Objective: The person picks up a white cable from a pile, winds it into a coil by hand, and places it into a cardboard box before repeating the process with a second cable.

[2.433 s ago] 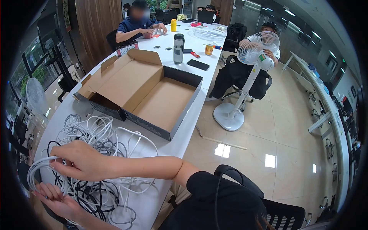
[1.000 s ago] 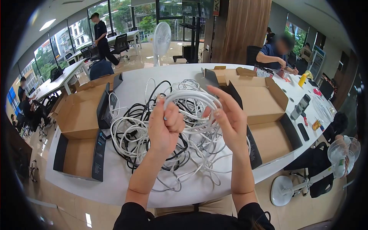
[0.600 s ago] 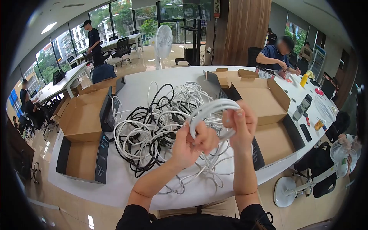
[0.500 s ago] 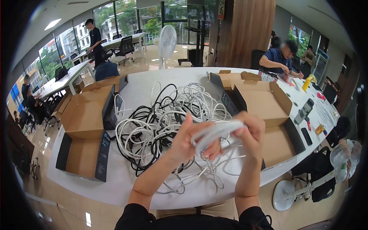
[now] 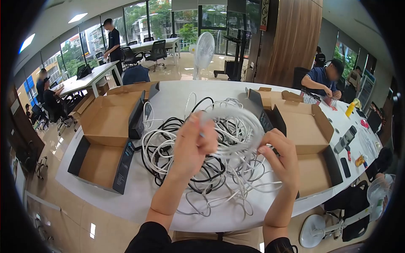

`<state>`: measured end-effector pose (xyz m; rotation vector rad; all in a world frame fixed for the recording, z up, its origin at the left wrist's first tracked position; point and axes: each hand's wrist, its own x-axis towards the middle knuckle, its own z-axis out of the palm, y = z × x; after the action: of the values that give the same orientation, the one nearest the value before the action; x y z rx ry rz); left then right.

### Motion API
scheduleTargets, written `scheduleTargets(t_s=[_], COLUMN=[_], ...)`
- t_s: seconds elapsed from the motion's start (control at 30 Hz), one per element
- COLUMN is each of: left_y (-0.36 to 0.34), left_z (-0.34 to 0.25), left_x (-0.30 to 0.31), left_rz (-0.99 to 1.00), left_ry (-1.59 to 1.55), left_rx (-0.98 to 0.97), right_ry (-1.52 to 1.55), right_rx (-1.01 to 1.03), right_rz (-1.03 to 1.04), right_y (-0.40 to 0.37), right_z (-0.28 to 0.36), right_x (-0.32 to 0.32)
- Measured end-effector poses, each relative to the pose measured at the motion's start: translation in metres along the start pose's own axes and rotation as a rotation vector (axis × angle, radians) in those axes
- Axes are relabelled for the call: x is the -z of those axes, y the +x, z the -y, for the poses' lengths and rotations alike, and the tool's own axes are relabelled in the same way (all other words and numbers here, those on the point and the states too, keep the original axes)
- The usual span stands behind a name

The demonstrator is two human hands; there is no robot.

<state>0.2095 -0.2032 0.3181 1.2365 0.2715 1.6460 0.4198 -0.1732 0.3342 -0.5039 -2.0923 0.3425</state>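
A coil of white cable (image 5: 249,122), smeared by motion, hangs in the air above the table. My left hand (image 5: 196,141) is closed round its left side. At the coil's right edge is my right hand (image 5: 282,156), thumb and fingers curled in against the cable; blur hides the exact contact. Under both hands lies a tangled heap of white cables (image 5: 240,177) and black cables (image 5: 211,170), some with plugs, spread over the middle of the table.
Open cardboard boxes stand left (image 5: 103,162) and right (image 5: 314,168) of the heap on the white table (image 5: 139,206). On the right are a grey bottle (image 5: 346,138) and a yellow bottle (image 5: 349,109). A person (image 5: 322,82) sits at the far right; a white fan (image 5: 204,50) stands behind the table.
The coil has swung up and opened into a wider loop. My left hand has turned into a fist on it, and my hands are further apart. The view has shifted slightly.
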Motion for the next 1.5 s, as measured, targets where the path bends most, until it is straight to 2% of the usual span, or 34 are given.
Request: scheduleTargets(t_s=[0.07, 0.1, 0.2, 0.27, 0.33, 0.37, 0.47, 0.6, 0.73, 0.83, 0.93, 1.03, 1.13, 1.27, 1.3, 1.4, 1.5], left_y=[0.005, 0.007, 0.008, 0.006, 0.006, 0.006, 0.009, 0.013, 0.019, 0.019, 0.019, 0.019, 0.018, 0.017, 0.014, 0.004, -0.005], left_z=[-0.005, -0.006, -0.002, -0.002, -0.001, 0.000, 0.000, 0.007, 0.017, 0.022, 0.025, 0.023, 0.028, 0.053, 0.059, 0.078, 0.097], left_x=[0.003, 0.004, 0.011, 0.004, 0.001, 0.001, 0.001, -0.001, 0.009, 0.009, 0.009, 0.008, 0.002, -0.011, -0.012, -0.029, -0.039], left_rz=[-0.125, -0.109, 0.025, 0.035, -0.002, -0.044, -0.116, -0.173, -0.118, -0.084, -0.139, -0.124, -0.157, -0.364, -0.335, -0.186, -0.099], left_ry=[-0.118, -0.058, -0.225, -0.184, -0.161, -0.160, -0.151, -0.116, 0.021, 0.036, 0.367, 0.144, 0.027, -0.056, -0.008, -0.123, 0.035], left_rx=[-0.093, -0.102, 0.042, 0.050, 0.029, 0.000, -0.022, 0.042, 0.088, 0.093, -0.057, -0.016, -0.114, -0.106, -0.076, -0.063, -0.091], right_ry=[0.166, 0.191, 0.356, 0.128, 0.077, 0.248, 0.563, 0.745, 0.586, 0.570, 0.505, 0.472, 0.399, 0.654, 0.663, 0.800, 0.853], right_rx=[-0.149, -0.219, -0.268, -0.141, -0.091, -0.222, -0.313, -0.219, -0.186, -0.121, -0.072, -0.020, -0.032, -0.051, -0.084, -0.174, -0.285], right_rz=[0.025, 0.011, -0.357, -0.185, 0.121, 0.224, 0.011, -0.327, -0.500, -0.554, -0.586, -0.575, -0.655, -0.651, -0.686, -0.834, -0.895], right_y=[-0.004, -0.004, 0.010, 0.010, 0.004, 0.003, 0.004, 0.004, 0.001, -0.001, -0.001, 0.000, 0.006, 0.008, 0.007, 0.012, 0.012], right_z=[-0.005, -0.006, 0.018, 0.002, -0.012, -0.012, -0.013, -0.018, -0.017, -0.017, -0.010, -0.010, -0.020, -0.012, -0.012, -0.017, -0.030], right_x=[-0.004, -0.005, -0.030, -0.038, -0.032, -0.029, -0.031, -0.039, -0.030, -0.026, -0.029, -0.035, -0.065, -0.106, -0.104, -0.089, -0.067])
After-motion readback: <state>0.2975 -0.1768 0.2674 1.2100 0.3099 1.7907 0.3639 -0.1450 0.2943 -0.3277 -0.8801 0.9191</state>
